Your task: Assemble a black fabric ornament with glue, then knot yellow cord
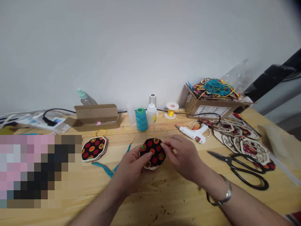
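Two forearms (96, 201) come nearest my camera; I see the left hand (131, 163), half-curled, gripping a patterned disc (155, 158) over the table (188, 210), the right hand (182, 155) pinching its right edge.

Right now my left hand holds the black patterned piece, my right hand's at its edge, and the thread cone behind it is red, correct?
Not quite: the head view shows the thread cone is teal, not red. Your left hand does hold the black patterned piece, with your right hand at its edge.
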`<state>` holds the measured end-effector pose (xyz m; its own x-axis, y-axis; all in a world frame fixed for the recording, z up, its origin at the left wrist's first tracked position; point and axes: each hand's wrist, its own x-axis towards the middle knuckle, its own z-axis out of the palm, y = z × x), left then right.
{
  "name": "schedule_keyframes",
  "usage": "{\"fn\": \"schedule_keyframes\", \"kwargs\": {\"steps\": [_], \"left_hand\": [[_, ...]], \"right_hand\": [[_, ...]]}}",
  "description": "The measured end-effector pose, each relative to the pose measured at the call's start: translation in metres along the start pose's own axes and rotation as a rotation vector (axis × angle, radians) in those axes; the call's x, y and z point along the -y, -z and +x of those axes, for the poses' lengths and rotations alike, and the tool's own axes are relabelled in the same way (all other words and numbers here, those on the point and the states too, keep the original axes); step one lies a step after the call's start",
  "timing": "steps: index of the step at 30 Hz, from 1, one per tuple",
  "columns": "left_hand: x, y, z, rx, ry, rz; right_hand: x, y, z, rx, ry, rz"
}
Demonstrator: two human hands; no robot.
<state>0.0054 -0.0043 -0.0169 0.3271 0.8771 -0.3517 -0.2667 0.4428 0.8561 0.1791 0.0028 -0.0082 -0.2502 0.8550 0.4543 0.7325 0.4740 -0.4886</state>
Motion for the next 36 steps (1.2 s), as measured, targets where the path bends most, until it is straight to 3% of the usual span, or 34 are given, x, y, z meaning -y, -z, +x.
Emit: {"fn": "schedule_keyframes", "kwargs": {"steps": [7,12,18,24,36], "left_hand": [[-0.002,-0.005,-0.001,-0.036,-0.068,0.133],[-0.002,-0.005,-0.001,-0.043,-0.083,0.142],[-0.003,-0.007,-0.002,-0.041,-0.005,0.054],[-0.001,-0.008,-0.002,-0.063,-0.046,0.162],[0.000,-0.009,-0.005,-0.092,-0.170,0.425]], "right_hand": [[0.011,-0.005,-0.006,0.105,-0.044,-0.144],[0.009,-0.010,-0.007,0.076,0.023,-0.202],[-0.001,-0.003,-0.001,-0.084,-0.030,-0.163],[0.001,-0.006,-0.002,-0.041,0.018,-0.112],[0.004,-0.014,-0.011,-0.023,0.169,-0.383]]}}
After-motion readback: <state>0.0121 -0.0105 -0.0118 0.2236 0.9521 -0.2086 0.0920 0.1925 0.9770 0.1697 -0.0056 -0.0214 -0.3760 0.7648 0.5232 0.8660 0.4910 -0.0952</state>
